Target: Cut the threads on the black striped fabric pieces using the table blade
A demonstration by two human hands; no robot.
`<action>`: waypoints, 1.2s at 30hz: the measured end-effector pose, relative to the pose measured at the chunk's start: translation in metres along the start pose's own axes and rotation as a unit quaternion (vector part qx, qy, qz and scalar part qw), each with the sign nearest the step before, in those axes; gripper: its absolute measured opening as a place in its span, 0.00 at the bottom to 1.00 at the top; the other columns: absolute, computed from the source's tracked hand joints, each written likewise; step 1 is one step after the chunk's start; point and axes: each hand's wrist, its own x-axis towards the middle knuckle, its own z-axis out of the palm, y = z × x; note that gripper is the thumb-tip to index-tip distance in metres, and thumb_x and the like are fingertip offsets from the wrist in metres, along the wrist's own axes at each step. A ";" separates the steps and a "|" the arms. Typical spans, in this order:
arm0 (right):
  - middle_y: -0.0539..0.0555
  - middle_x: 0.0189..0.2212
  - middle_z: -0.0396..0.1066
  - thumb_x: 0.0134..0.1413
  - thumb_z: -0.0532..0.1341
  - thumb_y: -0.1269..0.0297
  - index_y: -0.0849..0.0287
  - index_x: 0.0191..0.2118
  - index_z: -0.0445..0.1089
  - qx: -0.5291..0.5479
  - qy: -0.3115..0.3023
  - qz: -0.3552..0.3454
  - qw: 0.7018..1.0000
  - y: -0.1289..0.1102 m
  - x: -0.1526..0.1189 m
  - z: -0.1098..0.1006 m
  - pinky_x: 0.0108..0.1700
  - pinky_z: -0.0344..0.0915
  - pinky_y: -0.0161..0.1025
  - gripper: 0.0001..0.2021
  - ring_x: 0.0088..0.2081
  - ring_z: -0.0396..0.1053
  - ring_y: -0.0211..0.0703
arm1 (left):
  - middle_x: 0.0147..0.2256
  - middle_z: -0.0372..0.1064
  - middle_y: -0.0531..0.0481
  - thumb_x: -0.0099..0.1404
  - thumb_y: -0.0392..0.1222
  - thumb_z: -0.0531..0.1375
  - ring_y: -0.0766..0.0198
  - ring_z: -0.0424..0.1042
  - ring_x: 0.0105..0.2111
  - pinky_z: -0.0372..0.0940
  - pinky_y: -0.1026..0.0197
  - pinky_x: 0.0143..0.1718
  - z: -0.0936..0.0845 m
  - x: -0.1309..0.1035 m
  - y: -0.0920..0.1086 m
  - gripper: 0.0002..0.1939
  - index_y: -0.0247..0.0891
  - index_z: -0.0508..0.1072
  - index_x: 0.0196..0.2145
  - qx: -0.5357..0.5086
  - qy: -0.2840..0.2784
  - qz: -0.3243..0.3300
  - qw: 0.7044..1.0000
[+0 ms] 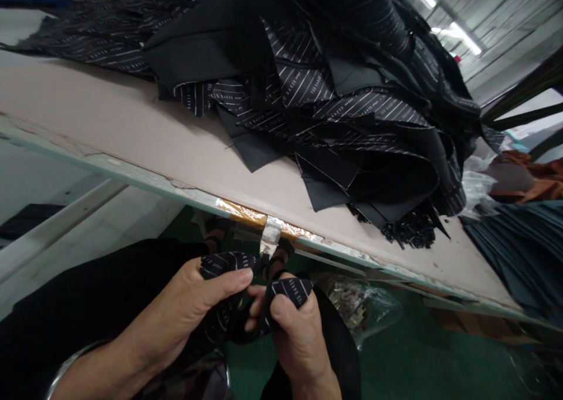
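Observation:
A piece of black fabric (pixel 224 263) with white stripes and printed lettering is stretched between my two hands, low in front of the table edge. My left hand (pixel 193 294) pinches it, thumb pressed on top. Another part of the same dark cloth lies under the thumb of my right hand (pixel 297 329), whose fingers curl around it. The cloth's lower part hangs over my lap, and its outline is lost against the dark clothing. On the table (pixel 132 124) above rests a large heap of similar striped and plain black fabric pieces (pixel 299 89).
Brown and clear tape (pixel 246 213) covers part of the table edge. A stack of dark teal cloth (pixel 519 253) lies at the right, near clear plastic (pixel 477 180) and rust-coloured fabric (pixel 541 180). On the green floor sits a clear bag (pixel 356 303) of small pieces.

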 end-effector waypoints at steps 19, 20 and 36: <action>0.51 0.19 0.74 0.45 0.78 0.55 0.63 0.30 0.82 0.049 -0.028 0.012 0.998 -0.002 0.002 0.013 0.22 0.69 0.28 0.15 0.18 0.68 0.33 | 0.20 0.78 0.46 0.57 0.55 0.74 0.63 0.74 0.19 0.71 0.66 0.24 0.005 -0.004 -0.001 0.18 0.36 0.83 0.24 -0.014 -0.029 0.006 0.999; 0.51 0.18 0.73 0.44 0.78 0.54 0.63 0.29 0.81 0.055 -0.009 0.013 0.998 -0.001 0.003 0.014 0.21 0.69 0.28 0.16 0.17 0.68 0.33 | 0.21 0.79 0.45 0.57 0.54 0.74 0.62 0.75 0.20 0.72 0.66 0.25 0.005 -0.003 -0.001 0.18 0.35 0.84 0.24 -0.018 -0.029 0.007 0.999; 0.49 0.12 0.67 0.40 0.76 0.59 0.63 0.28 0.81 0.046 0.053 0.037 0.997 0.001 0.015 0.012 0.17 0.64 0.29 0.12 0.14 0.62 0.34 | 0.23 0.81 0.43 0.56 0.51 0.74 0.60 0.77 0.23 0.74 0.65 0.29 0.005 0.003 0.001 0.16 0.34 0.85 0.25 -0.009 -0.028 0.007 1.000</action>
